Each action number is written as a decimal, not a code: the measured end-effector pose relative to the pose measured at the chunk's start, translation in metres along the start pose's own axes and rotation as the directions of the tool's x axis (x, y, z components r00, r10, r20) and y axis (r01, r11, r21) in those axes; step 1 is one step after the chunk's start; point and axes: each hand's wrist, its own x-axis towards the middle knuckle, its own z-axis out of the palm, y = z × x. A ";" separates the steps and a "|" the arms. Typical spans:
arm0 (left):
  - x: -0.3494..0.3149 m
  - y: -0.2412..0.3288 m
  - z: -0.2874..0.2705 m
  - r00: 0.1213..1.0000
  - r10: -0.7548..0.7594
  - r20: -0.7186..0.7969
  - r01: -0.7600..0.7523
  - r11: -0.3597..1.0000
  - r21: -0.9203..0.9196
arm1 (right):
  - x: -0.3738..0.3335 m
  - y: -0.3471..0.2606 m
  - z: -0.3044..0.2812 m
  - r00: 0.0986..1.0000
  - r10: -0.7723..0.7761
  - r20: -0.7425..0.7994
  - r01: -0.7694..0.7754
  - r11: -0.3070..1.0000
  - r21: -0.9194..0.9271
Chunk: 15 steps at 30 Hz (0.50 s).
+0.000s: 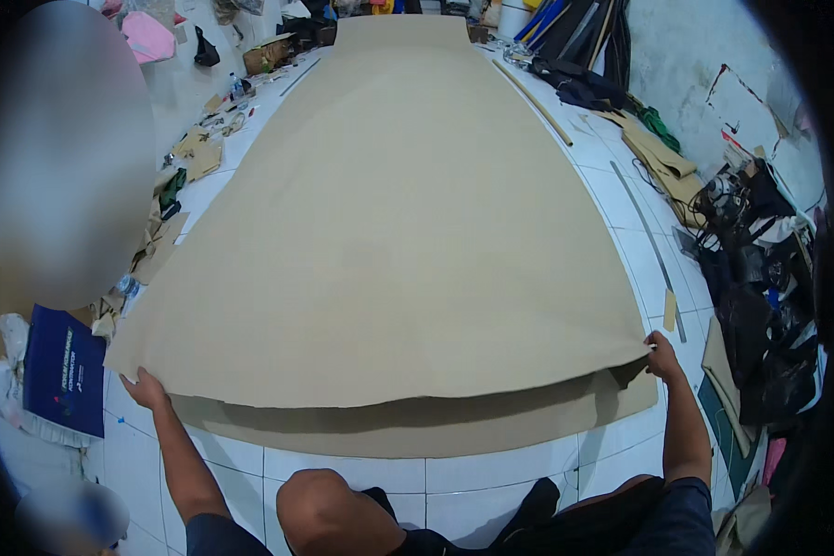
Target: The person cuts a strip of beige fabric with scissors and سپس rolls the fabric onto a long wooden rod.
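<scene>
A long sheet of tan fabric (pixel 389 213) lies stretched over the white tiled floor (pixel 491 473), running away from me. My left hand (pixel 144 387) pinches its near left corner. My right hand (pixel 663 355) grips the near right corner. The near edge of the top layer is lifted a little, showing a second tan layer (pixel 408 428) flat beneath it. I am crouching, with my knee (pixel 320 505) at the lower middle.
Cardboard scraps and offcuts (pixel 181 185) litter the left side. A blue book (pixel 63 371) lies at the lower left. Long rulers (pixel 649 241) and folded tan pieces (pixel 658 157) lie on the right, beside a heap of dark bags (pixel 760 306). Fabric rolls (pixel 565 23) stand at the far end.
</scene>
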 end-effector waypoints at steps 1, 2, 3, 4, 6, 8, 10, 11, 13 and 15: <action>-0.008 -0.006 0.010 0.988 -0.155 0.019 0.156 0.986 -0.056 | -0.003 -0.007 -0.001 1.000 0.016 -0.002 -0.016 1.000 -0.002; -0.014 -0.013 0.014 0.952 -0.304 0.043 0.307 0.946 -0.105 | -0.001 -0.016 -0.002 0.995 0.093 0.026 -0.095 0.991 0.095; -0.028 -0.017 0.023 0.950 -0.302 0.072 0.309 0.946 -0.101 | -0.006 -0.016 -0.010 0.983 0.177 0.047 -0.183 0.966 0.184; -0.044 -0.016 0.035 0.882 -0.456 0.118 0.470 0.867 -0.165 | -0.005 -0.002 -0.017 0.980 0.199 0.026 -0.200 0.963 0.183; -0.060 -0.022 0.044 0.796 -0.579 0.176 0.606 0.764 -0.223 | 0.008 0.019 -0.014 0.795 -0.458 -0.398 0.457 0.883 -0.103; -0.038 -0.038 0.015 0.597 -0.439 0.672 0.751 0.010 -0.660 | 0.014 -0.009 0.018 0.778 -0.494 -0.387 0.499 0.861 -0.096; -0.126 -0.001 0.025 0.530 -0.412 0.741 0.840 0.131 -0.527 | -0.035 -0.065 -0.001 0.724 -0.622 -0.300 0.522 0.777 -0.351; -0.159 0.008 0.018 0.479 -0.349 0.805 0.873 0.093 -0.479 | -0.043 -0.057 -0.005 0.725 -0.615 -0.311 0.511 0.783 -0.355; -0.214 0.011 0.000 0.334 -0.468 0.818 0.942 0.142 -0.303 | -0.045 -0.035 0.018 0.771 -0.439 -0.461 0.257 0.877 -0.406; -0.290 0.053 -0.009 -0.047 -0.335 0.941 0.999 0.009 0.053 | -0.046 0.041 0.018 0.933 0.000 -0.360 -0.158 0.900 -0.407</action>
